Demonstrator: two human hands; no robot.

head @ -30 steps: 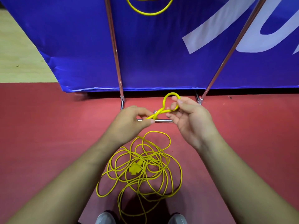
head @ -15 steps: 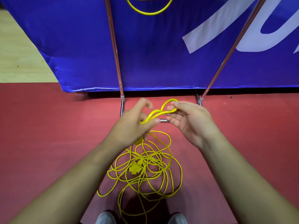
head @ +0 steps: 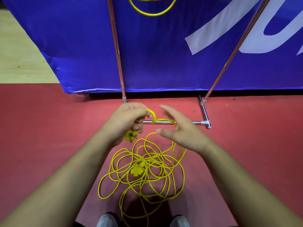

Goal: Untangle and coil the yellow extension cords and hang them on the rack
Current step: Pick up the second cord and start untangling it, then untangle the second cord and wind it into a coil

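A tangled yellow extension cord [head: 144,167] lies in a loose heap on the red floor between my arms, its yellow socket end [head: 136,170] in the middle of the heap. My left hand [head: 127,122] grips the cord near its plug [head: 130,136], which hangs below my fist. A short arc of cord [head: 161,120] runs from that fist toward my right hand [head: 180,128], whose fingers are spread and relaxed with the cord passing behind the palm. A coiled yellow cord [head: 153,7] hangs on the rack at the top edge.
The rack's two metal uprights [head: 117,51] and floor bar [head: 188,122] stand just beyond my hands, in front of a blue banner [head: 164,54]. My grey shoes [head: 106,220] are at the bottom edge. Pale floor [head: 19,51] lies at the far left.
My right hand has let go of the small loop and spread its fingers. My left hand has closed round the cord, and the plug now hangs below it.
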